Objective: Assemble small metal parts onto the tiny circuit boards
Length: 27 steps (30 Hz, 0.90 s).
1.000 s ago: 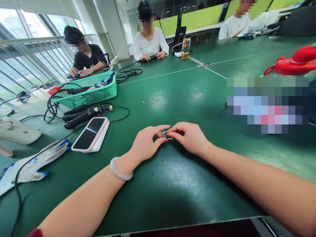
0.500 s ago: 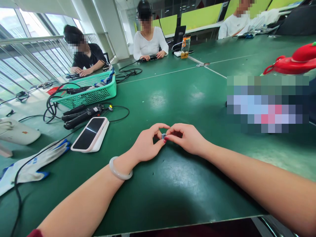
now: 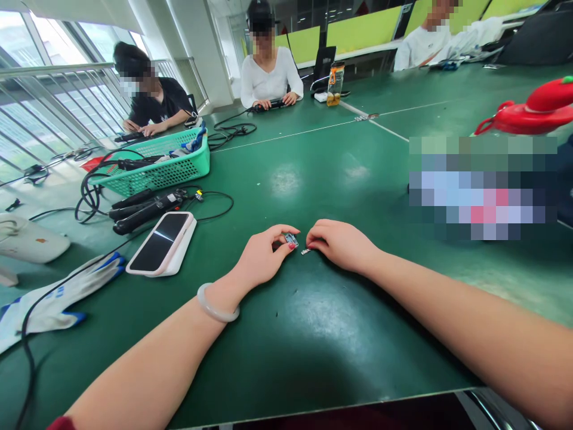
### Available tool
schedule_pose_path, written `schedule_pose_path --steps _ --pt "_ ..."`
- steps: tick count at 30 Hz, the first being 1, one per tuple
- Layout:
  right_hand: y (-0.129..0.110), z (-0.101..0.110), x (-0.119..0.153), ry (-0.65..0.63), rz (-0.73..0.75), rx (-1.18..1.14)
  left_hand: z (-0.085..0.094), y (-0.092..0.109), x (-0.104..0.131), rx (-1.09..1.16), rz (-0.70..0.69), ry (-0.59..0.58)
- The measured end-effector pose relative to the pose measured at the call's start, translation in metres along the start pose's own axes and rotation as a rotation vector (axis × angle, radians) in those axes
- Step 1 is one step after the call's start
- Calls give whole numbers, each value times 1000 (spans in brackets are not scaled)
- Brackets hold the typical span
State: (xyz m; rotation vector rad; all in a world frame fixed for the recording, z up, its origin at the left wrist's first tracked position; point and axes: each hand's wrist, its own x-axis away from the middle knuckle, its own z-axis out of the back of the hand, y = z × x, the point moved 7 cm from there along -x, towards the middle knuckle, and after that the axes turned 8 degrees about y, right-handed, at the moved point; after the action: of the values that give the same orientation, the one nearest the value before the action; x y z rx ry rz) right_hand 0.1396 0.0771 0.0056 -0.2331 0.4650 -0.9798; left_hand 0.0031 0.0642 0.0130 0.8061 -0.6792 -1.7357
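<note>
Between the thumb and fingers of my left hand (image 3: pixel 265 254) is a small flat piece like a circuit board (image 3: pixel 291 240), dark with pale markings. My right hand (image 3: pixel 339 246), just across from it, pinches a tiny silvery piece (image 3: pixel 305 251) that sticks out from the fingertips toward the left. A narrow gap separates the two pieces. Fingers cover part of each, and the silvery one is too small to name. Both hands are low over the green table (image 3: pixel 331 322). A pale bangle (image 3: pixel 218 304) circles my left wrist.
Left of my hands lie a phone (image 3: pixel 162 243) on a white block, black handheld devices (image 3: pixel 147 210) with cables, and a white-and-blue glove (image 3: pixel 62 298). Behind them stands a green basket (image 3: pixel 165 170). A bottle (image 3: pixel 335 85) and a red object (image 3: pixel 532 110) are farther off. Several people sit around the table.
My hands have drawn slightly apart. The board-like piece now shows more fully in my left fingers, and a separate silvery piece is visible in my right.
</note>
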Motion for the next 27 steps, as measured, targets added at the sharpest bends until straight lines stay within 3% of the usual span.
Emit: schedule_pose_path --steps 6,11,15,21,27 --pt "-4 -4 0 8 74 117 1 -7 -1 2 50 13" --pt "-11 6 4 125 36 -44 3 -5 -1 -6 79 35" --pt "-28 14 10 215 128 -135 2 1 0 1 63 16" --pt "-38 12 13 229 225 -45 0 6 1 91 19 -11" --pt "-29 17 12 219 155 -112 2 2 0 54 64 18"
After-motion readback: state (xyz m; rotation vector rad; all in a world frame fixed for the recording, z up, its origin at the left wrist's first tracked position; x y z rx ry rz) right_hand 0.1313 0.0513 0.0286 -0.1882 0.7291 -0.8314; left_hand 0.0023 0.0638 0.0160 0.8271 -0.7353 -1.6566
